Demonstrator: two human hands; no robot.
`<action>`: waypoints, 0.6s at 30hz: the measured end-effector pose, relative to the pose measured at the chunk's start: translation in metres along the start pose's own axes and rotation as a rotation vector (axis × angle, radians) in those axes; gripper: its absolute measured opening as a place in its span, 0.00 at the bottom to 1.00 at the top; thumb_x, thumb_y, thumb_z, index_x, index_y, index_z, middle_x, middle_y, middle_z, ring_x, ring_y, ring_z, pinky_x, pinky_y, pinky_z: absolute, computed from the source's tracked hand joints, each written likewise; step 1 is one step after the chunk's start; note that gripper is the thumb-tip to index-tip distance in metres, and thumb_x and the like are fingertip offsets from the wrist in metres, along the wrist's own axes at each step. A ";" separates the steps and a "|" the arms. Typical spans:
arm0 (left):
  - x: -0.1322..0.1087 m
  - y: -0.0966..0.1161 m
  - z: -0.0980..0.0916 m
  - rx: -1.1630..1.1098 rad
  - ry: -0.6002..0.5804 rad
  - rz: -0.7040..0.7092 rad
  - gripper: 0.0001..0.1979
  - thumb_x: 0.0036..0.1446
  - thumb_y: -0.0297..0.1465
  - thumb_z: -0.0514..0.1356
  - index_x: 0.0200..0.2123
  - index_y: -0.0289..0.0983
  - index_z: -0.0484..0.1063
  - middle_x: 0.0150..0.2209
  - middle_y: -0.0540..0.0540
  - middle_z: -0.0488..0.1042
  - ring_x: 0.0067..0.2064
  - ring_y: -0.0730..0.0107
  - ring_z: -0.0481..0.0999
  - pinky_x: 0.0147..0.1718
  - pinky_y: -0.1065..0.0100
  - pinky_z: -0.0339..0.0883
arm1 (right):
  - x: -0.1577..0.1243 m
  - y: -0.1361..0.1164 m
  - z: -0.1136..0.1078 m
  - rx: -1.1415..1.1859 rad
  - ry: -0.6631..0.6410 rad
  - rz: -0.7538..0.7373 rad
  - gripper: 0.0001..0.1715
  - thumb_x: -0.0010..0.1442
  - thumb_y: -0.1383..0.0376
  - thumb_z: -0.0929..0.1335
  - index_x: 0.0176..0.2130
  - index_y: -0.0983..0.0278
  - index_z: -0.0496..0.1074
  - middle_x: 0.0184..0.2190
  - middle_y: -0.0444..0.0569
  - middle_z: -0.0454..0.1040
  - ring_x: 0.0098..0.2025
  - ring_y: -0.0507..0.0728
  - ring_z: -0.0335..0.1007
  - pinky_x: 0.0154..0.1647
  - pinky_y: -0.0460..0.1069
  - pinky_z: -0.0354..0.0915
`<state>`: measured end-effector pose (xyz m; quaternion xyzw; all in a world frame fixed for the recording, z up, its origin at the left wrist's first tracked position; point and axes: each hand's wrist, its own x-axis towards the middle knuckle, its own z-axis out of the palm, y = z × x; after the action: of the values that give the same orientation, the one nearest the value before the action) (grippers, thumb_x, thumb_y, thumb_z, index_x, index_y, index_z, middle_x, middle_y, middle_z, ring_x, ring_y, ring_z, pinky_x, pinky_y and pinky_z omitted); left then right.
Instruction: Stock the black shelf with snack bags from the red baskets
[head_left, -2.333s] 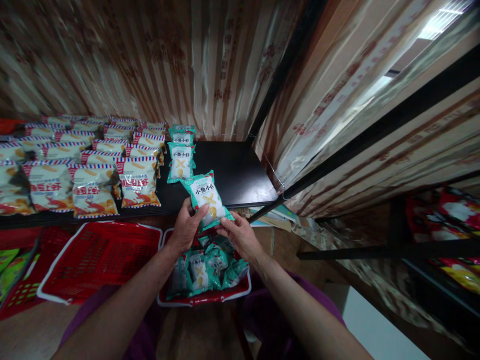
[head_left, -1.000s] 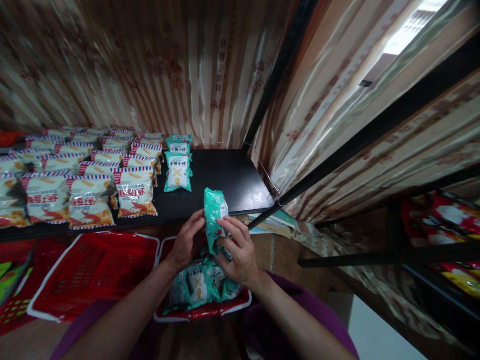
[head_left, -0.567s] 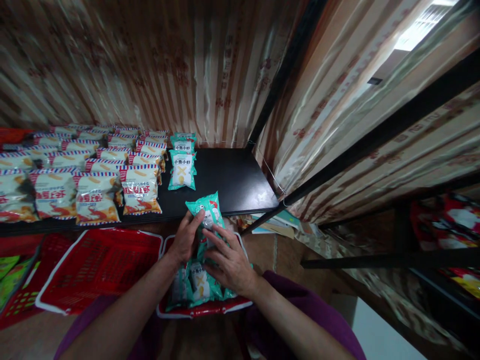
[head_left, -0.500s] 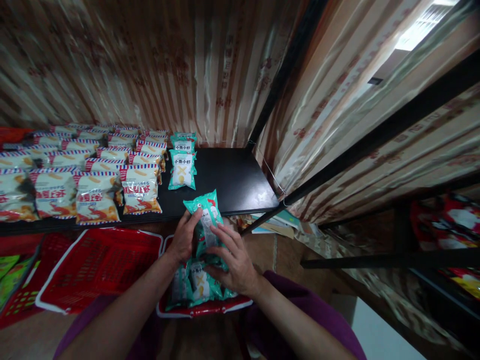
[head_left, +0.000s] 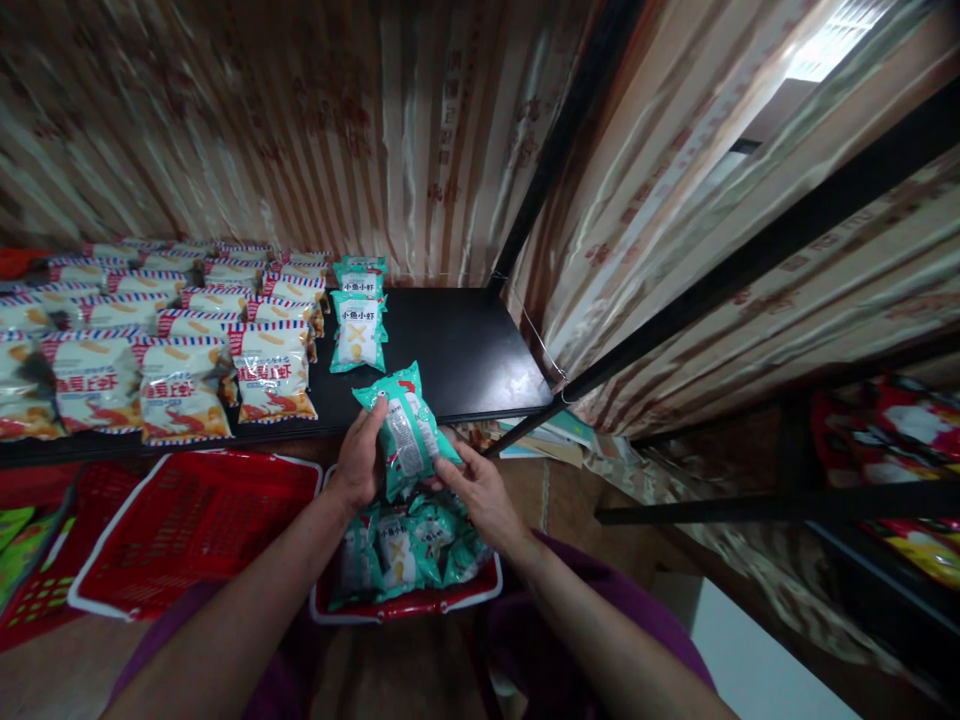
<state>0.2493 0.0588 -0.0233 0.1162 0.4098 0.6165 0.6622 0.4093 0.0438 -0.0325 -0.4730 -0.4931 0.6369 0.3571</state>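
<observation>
Between my two hands is a teal snack bag (head_left: 409, 430), its printed back facing up. My left hand (head_left: 361, 455) grips the bag's left edge, thumb on top. At its lower right corner, my right hand (head_left: 484, 490) pinches the bag between thumb and fingers. Below it, a red basket (head_left: 405, 608) holds several more teal snack bags (head_left: 397, 550). On the black shelf (head_left: 465, 345), a short row of teal bags (head_left: 358, 330) stands upright, front sides toward me.
Several rows of white and orange snack bags (head_left: 184, 385) fill the shelf's left part. A second red basket (head_left: 202, 530) sits below on the left, beside green packages (head_left: 22, 560). Black metal bars (head_left: 720, 290) cross at right, and a striped curtain (head_left: 420, 140) hangs behind.
The bag in my hands has turned, showing more of its back. My right hand has shifted from lying over the bag to pinching its lower right corner. The view has moved slightly.
</observation>
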 end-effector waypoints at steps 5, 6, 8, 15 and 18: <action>0.002 -0.002 -0.003 0.018 0.011 -0.004 0.21 0.44 0.44 0.67 0.36 0.35 0.72 0.31 0.48 0.78 0.33 0.64 0.78 0.37 0.65 0.69 | -0.003 -0.001 0.002 0.045 0.028 0.018 0.23 0.47 0.50 0.73 0.37 0.63 0.72 0.25 0.40 0.72 0.24 0.50 0.67 0.28 0.45 0.64; 0.002 -0.002 -0.004 0.022 0.009 -0.004 0.21 0.43 0.44 0.67 0.36 0.35 0.72 0.31 0.48 0.78 0.34 0.64 0.78 0.37 0.65 0.69 | -0.003 -0.001 0.002 0.040 0.029 0.019 0.23 0.47 0.51 0.73 0.37 0.63 0.72 0.24 0.40 0.72 0.24 0.50 0.67 0.27 0.45 0.63; 0.004 -0.003 -0.006 0.030 0.006 -0.001 0.23 0.42 0.45 0.67 0.37 0.35 0.72 0.31 0.47 0.78 0.34 0.63 0.78 0.38 0.64 0.69 | -0.003 0.000 0.001 0.028 0.028 0.023 0.23 0.47 0.51 0.73 0.37 0.63 0.72 0.24 0.40 0.71 0.24 0.50 0.66 0.27 0.45 0.62; 0.000 0.000 -0.004 0.036 -0.043 0.009 0.22 0.45 0.46 0.65 0.38 0.36 0.73 0.34 0.46 0.78 0.38 0.62 0.78 0.41 0.63 0.68 | -0.003 0.001 0.001 0.008 0.047 0.002 0.24 0.47 0.51 0.72 0.38 0.63 0.71 0.24 0.40 0.70 0.23 0.50 0.65 0.26 0.45 0.61; -0.005 0.005 -0.001 0.051 -0.106 0.024 0.18 0.47 0.43 0.66 0.37 0.37 0.72 0.33 0.48 0.78 0.38 0.63 0.77 0.42 0.64 0.68 | -0.002 0.002 -0.001 -0.019 0.057 -0.010 0.23 0.48 0.50 0.72 0.37 0.64 0.71 0.23 0.40 0.70 0.23 0.50 0.65 0.25 0.45 0.61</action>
<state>0.2460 0.0548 -0.0187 0.1703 0.3884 0.6066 0.6725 0.4109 0.0419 -0.0344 -0.4919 -0.4911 0.6168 0.3695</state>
